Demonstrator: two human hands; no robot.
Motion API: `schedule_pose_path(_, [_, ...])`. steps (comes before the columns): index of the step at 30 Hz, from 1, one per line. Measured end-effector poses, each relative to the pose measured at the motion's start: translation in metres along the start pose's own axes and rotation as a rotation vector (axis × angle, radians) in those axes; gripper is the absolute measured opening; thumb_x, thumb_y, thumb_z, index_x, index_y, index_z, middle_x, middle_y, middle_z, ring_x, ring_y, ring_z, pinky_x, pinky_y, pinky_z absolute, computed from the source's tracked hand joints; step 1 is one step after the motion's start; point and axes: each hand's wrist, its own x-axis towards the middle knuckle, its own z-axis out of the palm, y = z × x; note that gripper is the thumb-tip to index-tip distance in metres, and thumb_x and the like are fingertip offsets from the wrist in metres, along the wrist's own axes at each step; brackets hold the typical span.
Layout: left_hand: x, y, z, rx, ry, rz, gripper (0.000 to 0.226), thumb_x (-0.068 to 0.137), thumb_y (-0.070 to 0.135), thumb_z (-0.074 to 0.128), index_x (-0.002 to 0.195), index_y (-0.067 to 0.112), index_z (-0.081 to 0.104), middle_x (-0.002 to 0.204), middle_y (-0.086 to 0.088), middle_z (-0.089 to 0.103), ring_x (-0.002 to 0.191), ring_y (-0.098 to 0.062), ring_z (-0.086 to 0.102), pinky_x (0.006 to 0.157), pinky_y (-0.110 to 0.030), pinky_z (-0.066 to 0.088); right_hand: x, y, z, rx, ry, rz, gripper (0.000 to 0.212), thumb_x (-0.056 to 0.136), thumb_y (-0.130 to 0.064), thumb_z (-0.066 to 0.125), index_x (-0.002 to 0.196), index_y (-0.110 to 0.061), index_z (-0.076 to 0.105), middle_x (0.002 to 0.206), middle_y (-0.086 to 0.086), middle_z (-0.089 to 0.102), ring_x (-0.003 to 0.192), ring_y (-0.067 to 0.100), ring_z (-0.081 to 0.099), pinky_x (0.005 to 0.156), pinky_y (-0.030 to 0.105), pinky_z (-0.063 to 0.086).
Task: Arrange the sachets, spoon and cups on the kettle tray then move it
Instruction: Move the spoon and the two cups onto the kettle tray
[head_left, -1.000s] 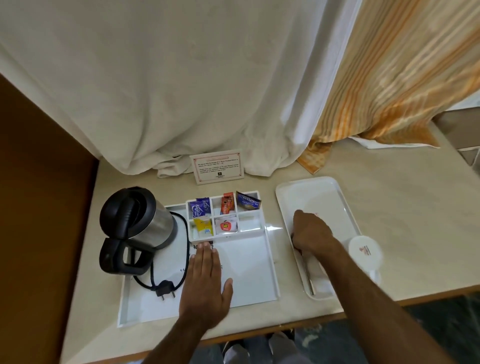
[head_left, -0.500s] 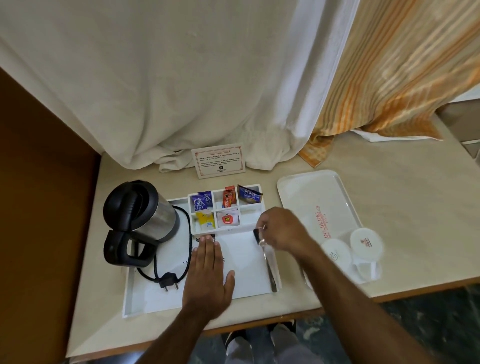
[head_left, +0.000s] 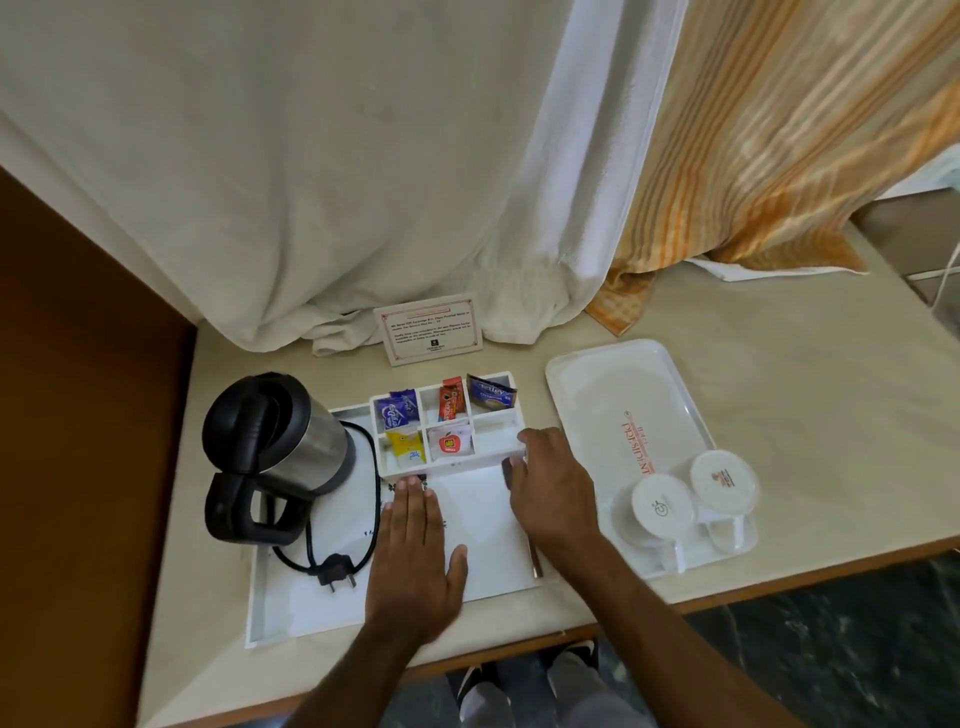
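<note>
White kettle tray (head_left: 311, 608) – five sachets (head_left: 449, 444), one spoon (head_left: 535, 558) | two cups (head_left: 662, 506) on side tray (head_left: 618, 379) | left hand (head_left: 415, 561) flat, fingers spread | right hand (head_left: 553, 493) – grip hidden

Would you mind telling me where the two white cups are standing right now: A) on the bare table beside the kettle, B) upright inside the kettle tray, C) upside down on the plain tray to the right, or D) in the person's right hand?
C: both cups rest mouth-down at the near end of the plain white tray, right of the kettle tray.
</note>
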Motion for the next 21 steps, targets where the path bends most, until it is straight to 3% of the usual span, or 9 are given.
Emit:
schedule_pose_path(4, [-0.002, 0.007, -0.007, -0.078, -0.006, -0.031, 0.080, 0.099, 0.043, 0.039, 0.153, 0.004, -0.005, 0.163, -0.019, -0.008, 0.151, -0.031, -0.006, 0.123, -0.048, 0.008, -0.021, 0.013, -0.062, 0.184, 0.309, -0.146, 0.023, 0.094, -0.025, 0.051, 0.114, -0.019, 0.058, 0.109, 0.001, 0.063, 0.094, 0.017, 0.061, 0.078, 0.028, 0.051])
schedule_pose_path(6, [-0.007, 0.025, -0.016, -0.182, 0.080, -0.041, 0.080, 0.096, 0.037, 0.045, 0.153, 0.003, 0.000, 0.163, -0.020, 0.001, 0.151, -0.030, 0.001, 0.123, -0.044, 0.007, -0.025, 0.044, -0.096, 0.103, 0.437, -0.136, 0.027, 0.088, -0.015, 0.055, 0.114, -0.015, 0.058, 0.107, 0.005, 0.063, 0.097, 0.021, 0.058, 0.081, 0.034, 0.050])
schedule_pose_path(8, [-0.009, 0.065, -0.028, -0.273, 0.130, 0.033, 0.078, 0.094, 0.040, 0.047, 0.153, 0.002, 0.012, 0.162, -0.017, 0.012, 0.150, -0.028, 0.013, 0.123, -0.036, 0.005, -0.023, 0.087, -0.126, -0.087, 0.330, 0.030, 0.048, 0.074, -0.011, 0.061, 0.122, -0.014, 0.056, 0.113, 0.010, 0.062, 0.102, 0.031, 0.055, 0.086, 0.043, 0.048])
schedule_pose_path(11, [0.002, 0.138, -0.037, -0.358, 0.101, 0.218, 0.075, 0.094, 0.047, 0.051, 0.151, 0.003, 0.031, 0.156, -0.014, 0.038, 0.141, -0.028, 0.039, 0.117, -0.038, 0.021, -0.016, 0.145, -0.139, -0.185, -0.201, 0.203, 0.087, 0.063, -0.019, 0.064, 0.144, -0.022, 0.031, 0.138, 0.007, 0.043, 0.116, 0.031, 0.049, 0.096, 0.042, 0.044])
schedule_pose_path(13, [0.017, 0.184, -0.041, -0.448, -0.038, 0.170, 0.083, 0.091, 0.059, 0.051, 0.154, 0.015, 0.022, 0.159, -0.005, 0.035, 0.141, -0.022, 0.036, 0.112, -0.030, 0.024, -0.015, 0.166, -0.132, -0.118, -0.398, 0.175, 0.098, 0.065, -0.020, 0.069, 0.149, -0.024, 0.021, 0.149, 0.004, 0.028, 0.123, 0.026, 0.045, 0.103, 0.039, 0.042])
schedule_pose_path(17, [0.036, 0.227, -0.035, -0.566, -0.171, 0.036, 0.093, 0.084, 0.057, 0.067, 0.155, 0.026, 0.014, 0.155, 0.006, 0.035, 0.134, -0.016, 0.039, 0.111, -0.033, 0.034, -0.013, 0.184, -0.111, -0.099, -0.252, 0.089, 0.085, 0.070, -0.027, 0.079, 0.141, -0.030, 0.033, 0.140, -0.002, 0.043, 0.116, 0.016, 0.051, 0.096, 0.028, 0.044])
schedule_pose_path(21, [0.041, 0.220, -0.048, -0.677, -0.108, 0.028, 0.069, 0.078, 0.039, 0.078, 0.137, 0.024, 0.045, 0.135, 0.005, 0.057, 0.119, -0.013, 0.052, 0.105, -0.034, 0.045, -0.015, 0.176, -0.115, -0.027, -0.165, 0.061, 0.078, 0.067, -0.027, 0.079, 0.137, -0.029, 0.043, 0.135, -0.002, 0.053, 0.113, 0.017, 0.057, 0.090, 0.028, 0.046])
